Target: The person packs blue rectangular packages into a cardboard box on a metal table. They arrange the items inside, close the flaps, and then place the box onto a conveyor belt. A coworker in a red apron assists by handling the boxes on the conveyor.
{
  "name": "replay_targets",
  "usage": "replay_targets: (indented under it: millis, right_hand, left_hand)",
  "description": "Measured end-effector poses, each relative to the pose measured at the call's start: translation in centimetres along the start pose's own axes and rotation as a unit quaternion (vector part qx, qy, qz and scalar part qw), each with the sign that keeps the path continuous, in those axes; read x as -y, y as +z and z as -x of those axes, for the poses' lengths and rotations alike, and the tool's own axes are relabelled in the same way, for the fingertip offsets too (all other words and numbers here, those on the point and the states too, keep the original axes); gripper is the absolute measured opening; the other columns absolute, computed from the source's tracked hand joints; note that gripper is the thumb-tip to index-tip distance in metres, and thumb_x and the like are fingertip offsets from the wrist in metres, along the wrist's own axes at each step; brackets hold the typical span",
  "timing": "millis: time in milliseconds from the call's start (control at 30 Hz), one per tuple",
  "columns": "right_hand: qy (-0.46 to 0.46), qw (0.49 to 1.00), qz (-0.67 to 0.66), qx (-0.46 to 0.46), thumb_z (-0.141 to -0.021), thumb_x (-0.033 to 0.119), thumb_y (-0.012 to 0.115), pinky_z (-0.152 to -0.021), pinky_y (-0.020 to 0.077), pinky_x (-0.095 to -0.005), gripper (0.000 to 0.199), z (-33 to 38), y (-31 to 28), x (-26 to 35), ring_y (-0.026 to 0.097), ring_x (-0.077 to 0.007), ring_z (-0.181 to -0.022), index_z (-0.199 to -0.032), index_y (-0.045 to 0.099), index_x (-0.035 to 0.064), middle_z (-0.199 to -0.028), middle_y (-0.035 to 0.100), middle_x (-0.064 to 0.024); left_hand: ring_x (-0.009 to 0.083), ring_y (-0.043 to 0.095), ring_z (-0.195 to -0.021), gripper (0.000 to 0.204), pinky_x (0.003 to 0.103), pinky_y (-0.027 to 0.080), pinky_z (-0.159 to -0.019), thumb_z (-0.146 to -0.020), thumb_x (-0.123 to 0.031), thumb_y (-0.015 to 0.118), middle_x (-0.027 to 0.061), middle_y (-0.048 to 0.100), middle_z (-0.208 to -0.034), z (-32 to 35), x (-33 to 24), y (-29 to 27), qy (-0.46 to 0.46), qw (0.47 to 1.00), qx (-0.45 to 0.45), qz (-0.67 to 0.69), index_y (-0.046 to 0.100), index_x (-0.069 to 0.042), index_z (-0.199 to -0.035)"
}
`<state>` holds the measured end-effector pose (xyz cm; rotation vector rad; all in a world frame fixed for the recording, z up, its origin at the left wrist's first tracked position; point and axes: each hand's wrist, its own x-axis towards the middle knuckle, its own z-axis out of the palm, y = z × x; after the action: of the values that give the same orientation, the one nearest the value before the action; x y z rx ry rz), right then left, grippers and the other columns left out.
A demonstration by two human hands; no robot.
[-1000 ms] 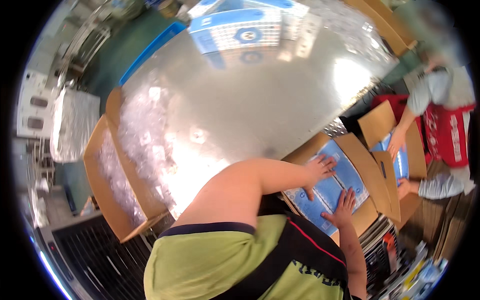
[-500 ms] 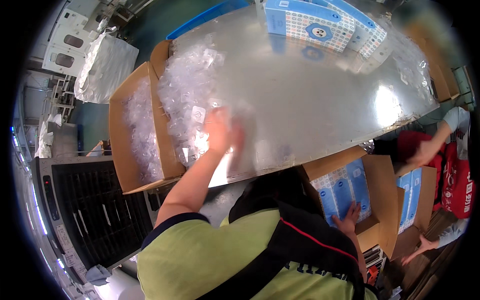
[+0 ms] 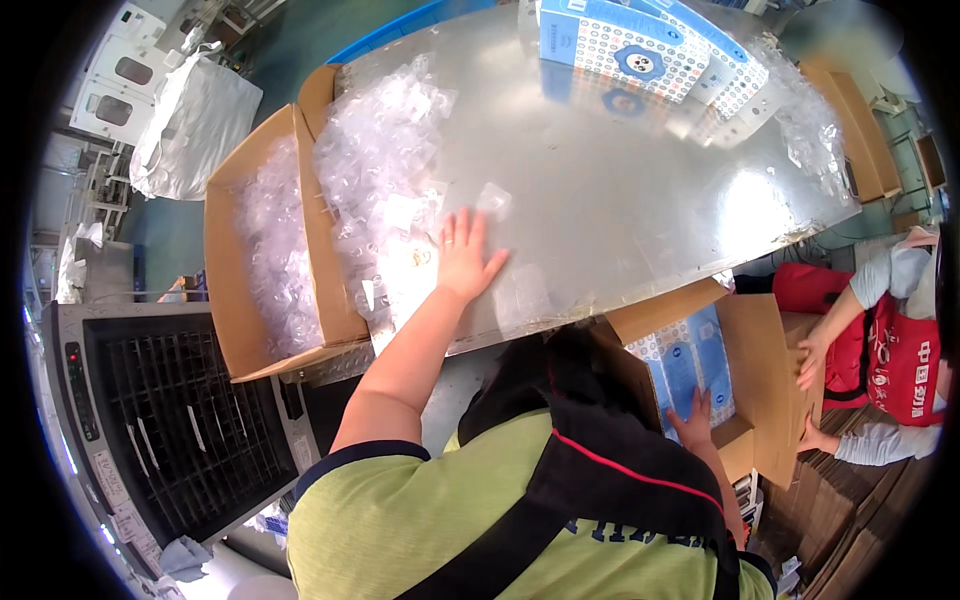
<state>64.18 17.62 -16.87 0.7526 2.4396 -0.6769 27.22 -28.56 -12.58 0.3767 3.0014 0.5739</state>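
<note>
My left hand (image 3: 463, 258) lies palm down on the shiny metal table with its fingers spread. It rests at the right edge of a heap of clear plastic pieces (image 3: 372, 150). One loose clear plastic piece (image 3: 494, 200) lies just beyond its fingertips, and a flat clear piece (image 3: 522, 293) is to its right. At the table's near edge, an open cardboard carton (image 3: 765, 375) holds several blue-and-white boxes (image 3: 690, 350) packed side by side. My right hand (image 3: 692, 425) reaches into this carton, fingers extended against the boxes without gripping one.
A long cardboard box (image 3: 225, 235) of clear pieces stands at the table's left end. Blue-and-white patterned boxes (image 3: 630, 50) stand at the far side. A co-worker's hands (image 3: 815, 355) are beside the carton, right. A black-grilled machine (image 3: 190, 420) stands lower left.
My left hand has shifted slightly right, and its fingers now lie spread; clear pieces by it have moved. The co-worker's hands moved toward my carton, and the second carton's blue boxes no longer show.
</note>
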Motion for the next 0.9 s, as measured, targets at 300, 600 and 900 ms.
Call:
replay_targets:
  millis: [300, 600, 900]
  right_hand:
    - [-0.035, 0.999, -0.004, 0.0, -0.08, 0.046, 0.072, -0.117, 0.0249, -0.0445, 0.096, 2.1, -0.6, -0.2, 0.023, -0.0414, -0.144, -0.152, 0.024, 0.0044, -0.157, 0.018, -0.0256]
    - [-0.051, 0.997, -0.001, -0.049, -0.082, 0.031, 0.072, -0.114, 0.0308, -0.0451, 0.08, 5.6, -0.8, -1.6, 0.031, -0.0427, -0.139, -0.146, 0.034, 0.0022, -0.152, 0.03, -0.026]
    - [-0.125, 0.969, 0.041, -0.207, -0.076, 0.019, 0.073, -0.109, 0.0354, -0.0504, 0.067, 10.9, 1.3, -3.2, 0.042, -0.0411, -0.129, -0.135, 0.046, 0.0041, -0.136, 0.047, -0.0207]
  left_hand:
    - [0.0504, 0.004, -0.145, 0.089, 0.067, 0.002, -0.113, -0.085, -0.065, 0.055, 0.0248, 0.018, -0.157, 0.0, 0.7, -2.4, -0.116, 0.979, -0.053, -0.161, 0.026, -0.016, -0.153]
    - [0.0373, 0.014, -0.148, 0.089, 0.051, 0.013, -0.119, -0.087, -0.062, 0.054, 0.0185, 0.02, -0.159, -0.9, -5.8, 0.4, 0.057, 0.997, 0.034, -0.043, 0.021, -0.014, -0.155]
    - [0.0443, 0.028, -0.138, 0.083, 0.053, 0.026, -0.112, -0.084, -0.042, 0.069, 0.0239, 0.029, -0.15, -0.9, 0.3, -0.6, -0.024, 0.98, -0.183, 0.075, 0.032, -0.006, -0.149]
